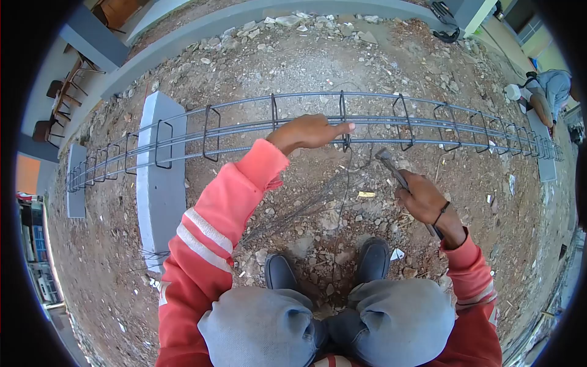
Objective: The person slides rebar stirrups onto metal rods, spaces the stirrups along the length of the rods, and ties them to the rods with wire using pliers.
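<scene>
A long rebar cage (379,142), made of lengthwise bars with square stirrups around them, runs across the view in front of me. My left hand (309,131) is closed over its middle bars, thumb pointing right toward a stirrup (343,116); its other fingers are mostly hidden. In my right hand (423,199) is a pair of pincers (391,165), jaws pointing up and left, just below the cage and apart from it. Thin tie wire (348,183) hangs below the stirrup, and more loose wires (293,214) lie on the ground between my hands.
A grey block (160,189) stands under the cage's left part, with smaller supports at the far left (76,183) and right (541,147). A person (550,92) crouches by the right end. Stony ground surrounds my boots (373,260). Chairs (46,128) stand far left.
</scene>
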Motion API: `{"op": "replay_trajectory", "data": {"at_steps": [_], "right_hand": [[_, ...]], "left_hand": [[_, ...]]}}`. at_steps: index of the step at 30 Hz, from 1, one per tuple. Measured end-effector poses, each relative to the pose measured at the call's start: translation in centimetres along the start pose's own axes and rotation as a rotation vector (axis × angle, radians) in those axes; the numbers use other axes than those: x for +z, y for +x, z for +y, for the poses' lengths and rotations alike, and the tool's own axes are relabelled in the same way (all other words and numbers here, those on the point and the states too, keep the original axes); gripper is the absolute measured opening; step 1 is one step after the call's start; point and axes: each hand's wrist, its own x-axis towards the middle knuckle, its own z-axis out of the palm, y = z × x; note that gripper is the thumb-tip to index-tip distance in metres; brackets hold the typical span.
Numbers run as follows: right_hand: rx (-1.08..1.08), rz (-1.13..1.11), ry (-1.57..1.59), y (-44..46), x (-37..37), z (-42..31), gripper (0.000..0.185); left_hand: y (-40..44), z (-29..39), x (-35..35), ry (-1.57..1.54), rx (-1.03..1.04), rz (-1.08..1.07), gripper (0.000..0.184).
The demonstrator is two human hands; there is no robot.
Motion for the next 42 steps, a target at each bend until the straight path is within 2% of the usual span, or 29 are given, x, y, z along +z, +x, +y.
{"op": "replay_trajectory", "data": {"at_steps": [2,5,6,7,8,14,17,20,22,24,27,29,30,32,33,36,39,42], "right_hand": [[0.026,-0.041,0.041,0.6,0.5,0.5,0.023],[-0.004,-0.035,-0.038,2.5,0.9,0.0,0.024],[-0.007,-0.038,-0.04,3.3,1.3,0.3,0.024],[-0.069,-0.01,-0.046,4.1,1.9,0.6,0.023],[-0.13,0.017,-0.05,4.7,2.3,0.8,0.023],[-0.068,-0.09,-0.147,5.7,1.9,-0.1,0.026],[-0.115,-0.064,-0.207,5.3,1.9,-0.1,0.025],[-0.059,-0.104,-0.221,5.5,1.9,-0.3,0.028],[-0.029,-0.106,-0.242,5.5,1.8,-0.7,0.027],[-0.001,-0.114,-0.256,5.2,2.0,-1.5,0.026],[0.103,-0.06,-0.252,4.1,3.0,-2.8,0.02],[0.124,0.134,-0.234,3.5,4.3,-3.4,0.019],[0.126,0.133,-0.228,3.4,5.2,-3.3,0.019],[0.213,0.197,-0.077,4.0,7.8,-2.4,0.022],[0.211,0.198,-0.067,4.4,9.5,-1.9,0.022],[0.033,0.634,0.154,6.6,15.0,0.8,0.021],[-0.02,0.787,0.25,8.1,16.3,0.8,0.016],[0.047,0.675,0.118,6.5,15.5,0.7,0.022]], "left_hand": [[2.5,-0.2,1.2,0.033,0.002,-0.066,0.095],[4.1,0.0,2.5,-0.107,-0.09,-0.214,0.101],[4.2,0.2,2.5,-0.24,-0.114,-0.27,0.1],[4.2,0.6,2.4,-0.373,-0.139,-0.329,0.1],[4.2,0.7,2.4,-0.375,-0.142,-0.333,0.1],[5.0,1.1,2.6,-0.459,-0.147,-0.317,0.084],[5.3,1.5,2.7,-0.462,-0.219,-0.34,0.08],[5.6,1.9,2.9,-0.503,-0.261,-0.289,0.071],[6.2,1.2,2.9,-0.627,-0.239,-0.366,0.06],[6.7,1.1,3.3,-0.644,-0.259,-0.343,0.053],[6.5,1.8,3.1,-0.659,-0.291,-0.298,0.042],[6.1,2.0,3.1,-0.658,-0.305,-0.277,0.036],[5.8,2.0,3.4,-0.71,-0.291,-0.231,0.033],[6.0,2.0,3.7,-0.751,-0.282,-0.186,0.03],[6.2,2.0,3.8,-0.749,-0.274,-0.174,0.029],[6.3,2.1,4.2,-0.718,-0.261,-0.132,0.029],[6.3,2.2,4.1,-0.705,-0.266,-0.121,0.029],[6.7,1.9,4.1,-0.694,-0.31,-0.161,0.028]]}}
